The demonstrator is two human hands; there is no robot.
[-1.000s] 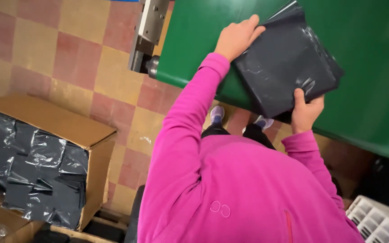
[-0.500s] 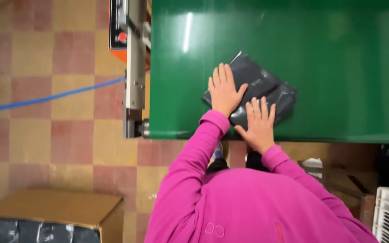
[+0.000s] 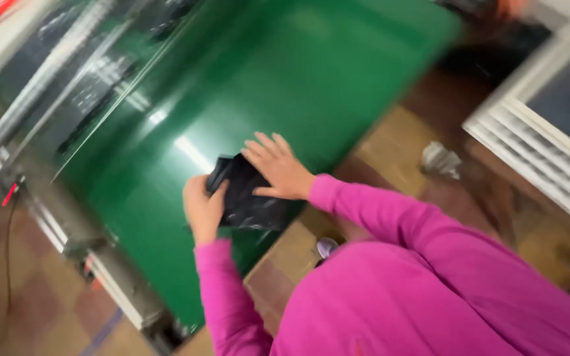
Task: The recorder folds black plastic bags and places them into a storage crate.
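Green and glossy, the flat surface (image 3: 285,86) lay in front of me with a streak of light across it, and nearest to me my pink sleeves (image 3: 390,217) reached out over its edge; my left hand (image 3: 202,209) was closed on the near left edge of a dark plastic bag (image 3: 249,198), thumb on top and fingers curled under it as far as I could tell, while my right hand (image 3: 278,166) lay flat and open on the bag's top, fingers spread, pressing rather than grasping; the bag itself rested on the green surface close to the near edge, crumpled and shiny. Half a second earlier both my palms had been spread flat on that bag, and the view had looked squarely down on the surface; now my left hand had come round to take hold of the edge and my head had swung, so everything beyond my hands was smeared with motion; I judged that the bag was being gathered or folded rather than merely held down. Beyond the surface ran a blurred metal frame (image 3: 67,99) on the left; to the right I saw tiled floor (image 3: 390,142), a crumpled scrap (image 3: 440,159) lying on it, and a white slatted crate (image 3: 536,145) further off.
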